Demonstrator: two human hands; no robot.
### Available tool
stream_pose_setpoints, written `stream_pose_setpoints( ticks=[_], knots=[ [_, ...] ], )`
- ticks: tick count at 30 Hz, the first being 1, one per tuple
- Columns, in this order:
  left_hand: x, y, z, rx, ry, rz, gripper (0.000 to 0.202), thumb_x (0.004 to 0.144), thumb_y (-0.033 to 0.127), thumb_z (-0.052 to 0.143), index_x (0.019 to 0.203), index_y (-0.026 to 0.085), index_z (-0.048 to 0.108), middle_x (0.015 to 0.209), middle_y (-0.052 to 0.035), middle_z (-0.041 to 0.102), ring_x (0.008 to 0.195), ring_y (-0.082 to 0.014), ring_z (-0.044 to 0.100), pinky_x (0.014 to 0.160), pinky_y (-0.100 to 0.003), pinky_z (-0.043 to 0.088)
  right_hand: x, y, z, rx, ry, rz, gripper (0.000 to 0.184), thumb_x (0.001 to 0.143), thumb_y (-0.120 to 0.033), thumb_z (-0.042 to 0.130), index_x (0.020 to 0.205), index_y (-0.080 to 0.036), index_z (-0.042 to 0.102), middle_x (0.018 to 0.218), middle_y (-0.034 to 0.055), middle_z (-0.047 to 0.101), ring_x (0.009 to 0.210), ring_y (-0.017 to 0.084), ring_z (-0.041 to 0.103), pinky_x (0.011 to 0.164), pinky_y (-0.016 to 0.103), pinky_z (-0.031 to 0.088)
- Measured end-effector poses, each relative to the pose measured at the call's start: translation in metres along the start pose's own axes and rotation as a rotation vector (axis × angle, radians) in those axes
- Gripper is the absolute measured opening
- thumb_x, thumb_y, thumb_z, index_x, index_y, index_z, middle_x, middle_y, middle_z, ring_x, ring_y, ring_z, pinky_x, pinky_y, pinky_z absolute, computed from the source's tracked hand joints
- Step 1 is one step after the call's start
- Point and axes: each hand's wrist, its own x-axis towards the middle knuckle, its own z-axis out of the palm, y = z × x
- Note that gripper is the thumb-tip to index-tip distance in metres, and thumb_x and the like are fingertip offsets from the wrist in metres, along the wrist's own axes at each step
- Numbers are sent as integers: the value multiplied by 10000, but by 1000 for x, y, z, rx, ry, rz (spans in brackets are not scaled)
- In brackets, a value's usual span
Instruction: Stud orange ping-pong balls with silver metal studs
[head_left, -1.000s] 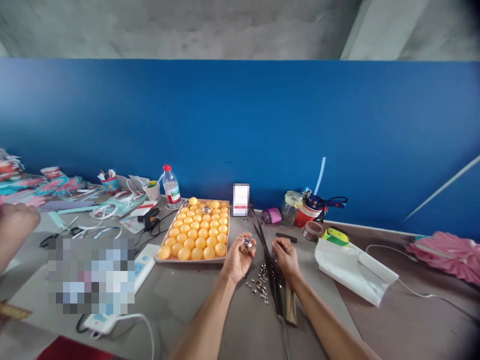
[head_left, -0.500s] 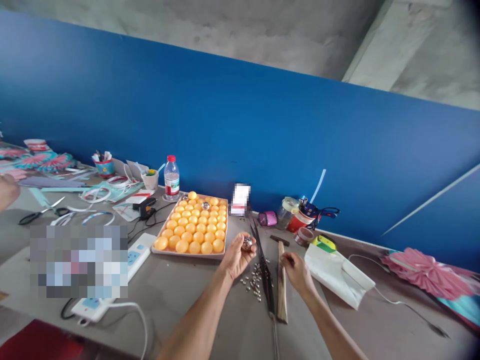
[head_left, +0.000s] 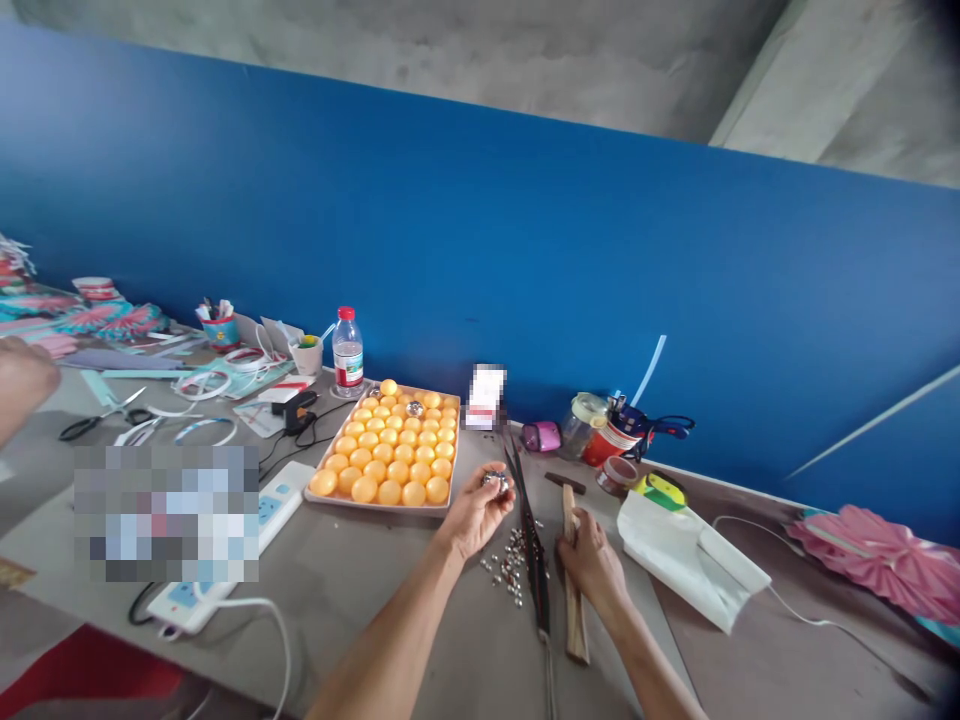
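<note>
My left hand [head_left: 474, 518] is closed around a shiny silver ball [head_left: 496, 482], held just above the table. My right hand [head_left: 592, 556] has its fingers wrapped round the wooden handle of a hammer [head_left: 575, 620], whose dark head lies at the far end on the table. Between my hands, small silver beads [head_left: 513, 568] are scattered. A long, dark, narrow tool [head_left: 534, 560] with a cord-like tail lies beside them. Left of my left hand sits a shallow tray [head_left: 390, 508] of orange balls [head_left: 388, 492], with a silver ball [head_left: 415, 409] among them.
A power strip [head_left: 281, 492], scissors [head_left: 105, 412] and a bottle [head_left: 348, 352] are on the left. Another person's hand [head_left: 26, 380] shows at the left edge. Rightward are jars [head_left: 586, 425], white paper [head_left: 686, 560] and a pink pleated piece [head_left: 885, 565]. A blue partition [head_left: 465, 220] stands behind.
My right hand has moved from fingertips near the upper hammer handle to a fuller grip lower down; the handle has shifted slightly. My left hand stays nearly in place with the ball.
</note>
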Motion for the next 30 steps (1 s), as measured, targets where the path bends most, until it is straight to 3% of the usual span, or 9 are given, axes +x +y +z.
stream_pose_setpoints(
  ticks=[4, 8, 11, 15, 17, 20, 22, 26, 30],
  knots=[
    [0, -1, 6, 21, 10, 0, 274, 682, 183, 732, 914, 159, 587, 787, -46, 610, 676, -112, 576, 598, -217, 395, 4, 12, 1, 263, 55, 59, 438, 623, -258, 516, 1055, -193, 491, 740, 27, 572, 703, 226, 578, 624, 326, 421],
    [2, -1, 3, 30, 59, 37, 269, 682, 193, 732, 903, 156, 583, 768, -37, 604, 650, -103, 571, 583, -211, 402, 4, 13, -12, 740, 25, 91, 475, 608, -349, 589, 1041, -183, 485, 714, 8, 546, 646, 194, 546, 623, 329, 441],
    [5, -2, -1, 5, 109, 53, 255, 727, 274, 696, 913, 150, 574, 767, -39, 603, 640, -113, 579, 574, -216, 416, -2, 4, -27, 1093, -136, 29, 404, 722, -447, 537, 1036, -194, 527, 739, 34, 550, 589, 162, 502, 574, 310, 426],
    [7, -2, -4, -57, 142, 7, 278, 779, 368, 628, 923, 140, 560, 790, -58, 614, 633, -131, 588, 566, -232, 423, -18, -14, -38, 1373, -404, -42, 480, 716, -504, 582, 1090, -203, 558, 787, 36, 516, 506, 105, 404, 536, 297, 409],
    [8, -3, -5, -57, 140, -4, 263, 789, 361, 615, 916, 138, 557, 784, -60, 615, 630, -137, 590, 579, -246, 426, -27, -24, -40, 1351, -468, -48, 471, 713, -449, 625, 1117, -220, 544, 768, 16, 501, 527, 108, 427, 524, 278, 402],
    [9, -7, -5, -7, 153, 0, 251, 787, 347, 615, 909, 135, 554, 761, -58, 611, 626, -146, 593, 589, -259, 421, -38, -38, -40, 1220, -360, -89, 311, 780, -406, 592, 1029, -230, 533, 718, -4, 497, 576, 122, 482, 547, 259, 409],
    [9, -10, -5, 30, 155, 10, 266, 778, 353, 623, 912, 135, 551, 750, -55, 606, 611, -146, 587, 571, -258, 406, -42, -43, -38, 1114, -327, -83, 272, 809, -428, 555, 989, -228, 517, 673, -27, 471, 484, 91, 418, 461, 226, 359],
    [8, -14, -5, 85, 144, 37, 296, 768, 378, 630, 915, 136, 543, 730, -48, 595, 564, -125, 553, 521, -240, 353, -45, -38, -32, 955, -336, -78, 352, 814, -465, 527, 1068, -222, 501, 618, -43, 464, 431, 88, 383, 406, 214, 335],
    [8, -14, -3, 127, 183, 37, 281, 776, 382, 604, 891, 133, 543, 709, -39, 580, 501, -99, 512, 486, -230, 311, -45, -28, -31, 808, -175, -86, 465, 798, -448, 539, 1194, -211, 484, 727, 24, 600, 527, 140, 514, 483, 248, 437]
  ],
)
